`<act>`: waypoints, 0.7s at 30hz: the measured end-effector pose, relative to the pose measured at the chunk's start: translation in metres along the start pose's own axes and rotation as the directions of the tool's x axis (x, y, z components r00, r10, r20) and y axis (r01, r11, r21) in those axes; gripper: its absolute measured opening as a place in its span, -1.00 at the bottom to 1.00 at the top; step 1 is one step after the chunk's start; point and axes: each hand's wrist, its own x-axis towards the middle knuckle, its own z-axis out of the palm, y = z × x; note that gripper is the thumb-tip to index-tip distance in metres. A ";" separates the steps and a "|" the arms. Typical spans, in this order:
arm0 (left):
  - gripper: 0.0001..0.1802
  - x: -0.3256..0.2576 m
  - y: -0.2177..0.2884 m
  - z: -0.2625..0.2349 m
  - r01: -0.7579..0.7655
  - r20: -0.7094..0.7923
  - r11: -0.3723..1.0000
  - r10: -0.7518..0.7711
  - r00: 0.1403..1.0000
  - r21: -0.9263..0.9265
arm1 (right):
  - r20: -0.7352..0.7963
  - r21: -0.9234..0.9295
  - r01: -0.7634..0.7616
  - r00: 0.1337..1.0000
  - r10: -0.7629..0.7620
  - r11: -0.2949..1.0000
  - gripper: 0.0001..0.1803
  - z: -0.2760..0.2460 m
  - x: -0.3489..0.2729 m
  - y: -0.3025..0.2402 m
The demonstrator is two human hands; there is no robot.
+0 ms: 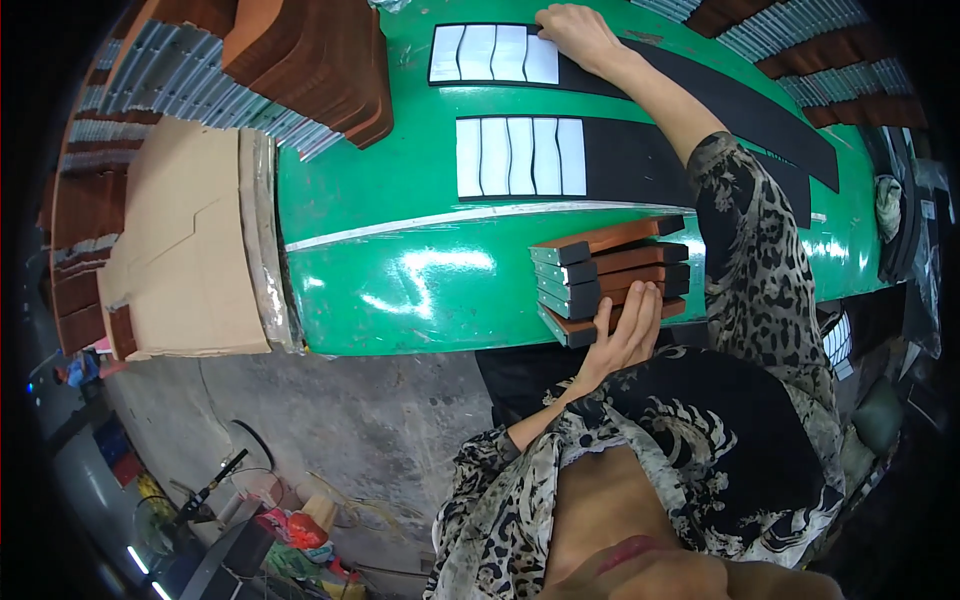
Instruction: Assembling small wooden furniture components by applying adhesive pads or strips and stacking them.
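Observation:
My right hand [580, 38] reaches to the far side of the green table, fingers bent and closed at the right end of a row of white wavy-edged pieces [492, 53]. Those pieces sit on a long black strip [690, 85]; whatever the fingertips pinch is hidden. A nearer black strip [640, 155] carries a similar row of white wavy-edged pieces [520, 156]. My left hand [628, 328] lies with its fingers stretched out against the near side of a stack of brown blocks [630, 262] with dark grey ends, near the front edge.
The green table [400, 290] has a pale line across it. Tall stacks of curved brown pieces [310, 60] stand at the far left beside a cardboard sheet [190, 240]. Rows of brown and silvery pieces [810, 50] line the far right. Coloured items [305, 530] lie on the floor.

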 end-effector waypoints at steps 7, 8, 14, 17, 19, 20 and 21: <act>-0.61 -0.002 0.004 0.005 0.011 -0.074 1.000 -0.012 0.997 -0.002 | -0.082 0.143 -0.199 0.974 0.212 0.969 -0.82 -0.002 0.000 0.006; -0.65 -0.001 0.006 0.007 0.023 -0.098 0.999 -0.026 0.995 -0.039 | -0.047 0.239 -0.292 0.949 0.311 0.926 -0.82 -0.005 0.002 0.020; -0.60 0.011 -0.008 -0.014 0.029 0.073 0.987 -0.018 0.997 -0.159 | 0.370 0.887 -0.442 0.853 0.368 0.134 -0.74 -0.091 -0.031 0.021; -0.67 0.007 -0.014 -0.012 0.079 0.085 0.974 -0.062 0.994 -0.211 | 0.427 0.898 -0.441 0.867 0.257 -0.003 -0.71 -0.144 -0.099 -0.016; -0.67 0.007 -0.017 -0.017 0.048 0.051 0.967 -0.036 0.998 -0.251 | 0.501 0.846 -0.527 0.838 0.216 0.082 -0.71 -0.173 -0.157 -0.018; -0.67 0.008 -0.014 -0.014 0.024 0.024 0.964 -0.019 1.000 -0.264 | 0.405 0.869 -0.470 0.856 0.321 0.157 -0.74 -0.164 -0.198 -0.021; -0.69 0.008 -0.013 -0.012 0.014 0.008 0.959 -0.012 1.000 -0.283 | 0.433 0.849 -0.512 0.817 0.381 0.132 -0.72 -0.173 -0.227 -0.032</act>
